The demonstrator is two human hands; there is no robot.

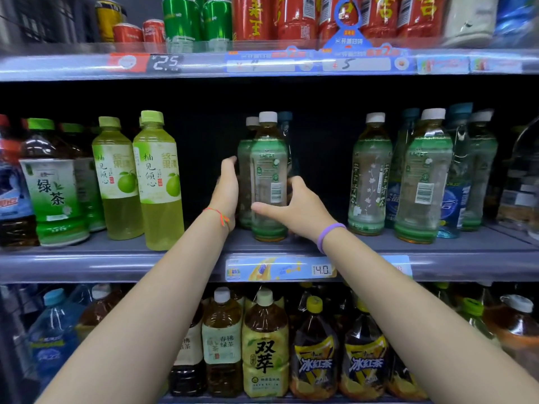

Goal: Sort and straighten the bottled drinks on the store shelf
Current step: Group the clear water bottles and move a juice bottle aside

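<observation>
You are facing a store drinks shelf with three tiers in view. The middle shelf [102,249] is a grey board with a clear price strip along its front edge, carrying a tag marked 4.0 [321,270] at about 6 o'clock from centre. The back of this tier is dark.

At 9 o'clock stand green tea bottles [54,196] with green caps, and just beside them two pale yellow-green pomelo drink bottles [159,182], upright, labels facing you. At 3 o'clock stands a cluster of white-capped jasmine tea bottles [370,176], with blue-capped bottles [455,199] among them.

The top tier, at 12 o'clock, holds red and green cans and red bottles. The bottom tier, at 6 o'clock, holds large tea bottles with yellow and dark labels.

In the centre stands one white-capped tea bottle [268,176], upright on the middle shelf, barcode side toward you, with a second like it touching just behind to its left.

Both bare forearms reach up from the bottom edge. Your left hand [227,188] lies with straight fingers flat along the left side of the bottles. Your right hand [294,205] curls round the front bottle from the right, thumb across its lower front, grasping it.
</observation>
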